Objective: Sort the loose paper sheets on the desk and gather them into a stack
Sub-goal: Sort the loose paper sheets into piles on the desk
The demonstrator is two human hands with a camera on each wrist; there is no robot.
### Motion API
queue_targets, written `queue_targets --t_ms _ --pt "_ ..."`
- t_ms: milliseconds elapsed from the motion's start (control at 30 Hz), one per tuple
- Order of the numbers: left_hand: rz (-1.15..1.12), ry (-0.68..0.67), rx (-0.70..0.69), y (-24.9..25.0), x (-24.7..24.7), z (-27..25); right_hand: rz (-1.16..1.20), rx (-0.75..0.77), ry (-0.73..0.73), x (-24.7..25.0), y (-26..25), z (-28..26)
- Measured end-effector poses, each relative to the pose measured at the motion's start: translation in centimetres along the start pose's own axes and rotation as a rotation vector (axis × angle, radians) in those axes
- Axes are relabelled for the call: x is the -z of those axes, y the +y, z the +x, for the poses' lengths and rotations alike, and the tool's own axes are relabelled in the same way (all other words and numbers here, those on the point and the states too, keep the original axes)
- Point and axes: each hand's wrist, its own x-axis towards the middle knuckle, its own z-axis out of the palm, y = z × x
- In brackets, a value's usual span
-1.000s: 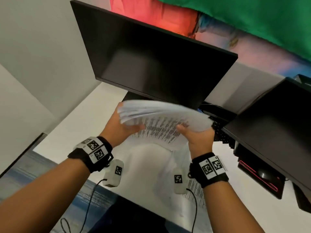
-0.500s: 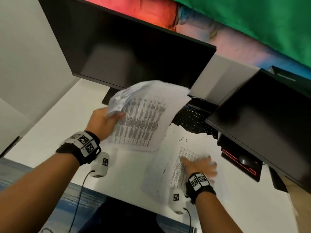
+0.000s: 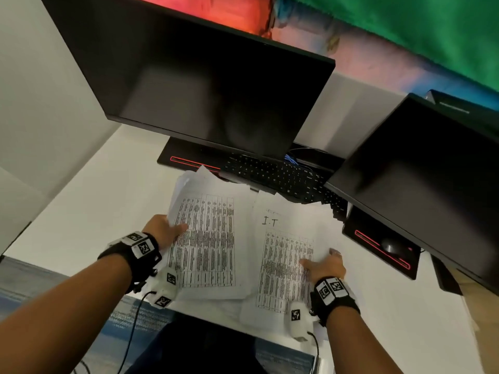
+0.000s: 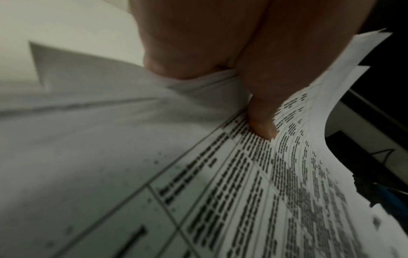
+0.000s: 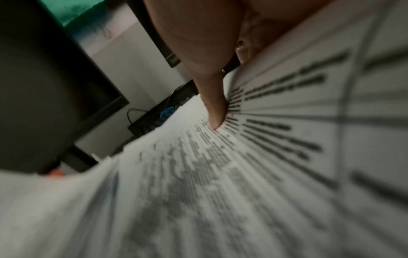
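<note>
Two lots of printed table sheets lie side by side on the white desk (image 3: 81, 211). My left hand (image 3: 170, 230) grips the left edge of the left paper stack (image 3: 208, 238), thumb on top; the left wrist view shows that thumb (image 4: 262, 125) pressing the top sheet (image 4: 220, 192), whose far edge curls up. My right hand (image 3: 322, 261) pinches the right edge of the sheets marked "I.T" (image 3: 283, 247). The right wrist view shows its thumb (image 5: 216, 113) on the print (image 5: 243, 165), with the other fingers under the paper's edge.
A large dark monitor (image 3: 202, 90) stands behind the papers, with a black keyboard (image 3: 283, 176) under it touching their far edges. A second monitor (image 3: 418, 171) stands at the right; a mouse (image 3: 391, 245) sits on its base. The near desk edge lies just below the papers.
Both hands held one stack in the air. The right hand let go and dropped to the "I.T" sheets; the left hand lowered its stack onto the desk beside them.
</note>
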Motion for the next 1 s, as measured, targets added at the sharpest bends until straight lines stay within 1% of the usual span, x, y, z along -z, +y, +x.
queue_targets --t_ms 67,133,167,267,333,367,433,500,533,600,667,700,767,800,833,900,933,1000 --pt "0.048 0.006 0.016 -0.5 -0.3 0.2 0.132 0.008 -0.055 0.5 -0.4 -0.4" --pt "0.057 -0.013 0.020 -0.7 0.0 0.5 0.198 0.114 -0.054 1.7 -1.2 -1.5" --pt "0.061 -0.021 0.013 -0.7 0.2 0.5 0.199 0.183 -0.027 2.6 -1.9 -2.2" --pt "0.110 -0.050 -0.012 -0.5 0.6 0.9 0.172 0.387 0.127 7.0 -5.0 -4.7" --pt "0.137 -0.055 -0.032 -0.2 0.5 1.1 0.208 0.515 0.217 10.3 -7.3 -6.5" --pt "0.143 -0.054 -0.036 -0.1 0.3 1.2 0.243 0.560 0.236 11.9 -8.2 -7.4" --pt "0.165 -0.052 -0.034 0.0 0.1 1.3 0.335 0.614 0.215 14.7 -9.8 -8.9" --pt "0.183 -0.050 -0.037 0.0 -0.1 1.2 0.444 0.640 0.142 16.4 -10.8 -10.0" --pt "0.189 -0.046 -0.059 0.0 -0.3 1.0 0.481 0.644 0.098 16.4 -11.1 -10.0" --pt "0.160 -0.024 -0.108 0.1 -0.5 0.8 0.514 0.621 0.005 14.6 -11.6 -9.7" --pt "0.074 0.000 -0.119 0.4 -0.6 0.5 0.533 0.545 -0.126 10.4 -11.5 -8.4" --pt "0.020 0.006 -0.102 0.6 -0.6 0.4 0.560 0.481 -0.181 7.7 -11.2 -7.6" --pt "-0.109 0.017 -0.006 0.6 -0.5 0.6 0.577 0.327 -0.267 2.1 -10.4 -5.8" --pt "-0.192 0.005 0.045 0.4 -0.6 0.8 0.541 0.255 -0.277 -0.3 -9.7 -5.0" --pt "-0.280 -0.021 0.076 0.3 -0.8 0.9 0.460 0.214 -0.275 -2.2 -9.1 -4.4" --pt "-0.377 -0.071 0.070 -0.4 -1.2 1.5 0.243 0.186 -0.260 -5.1 -7.5 -3.2" --pt "-0.358 -0.082 0.051 -0.6 -1.4 1.6 0.165 0.187 -0.255 -5.9 -7.1 -3.4" --pt "-0.261 -0.069 0.041 -0.8 -1.9 2.0 0.063 0.280 -0.307 -7.2 -6.5 -3.8"
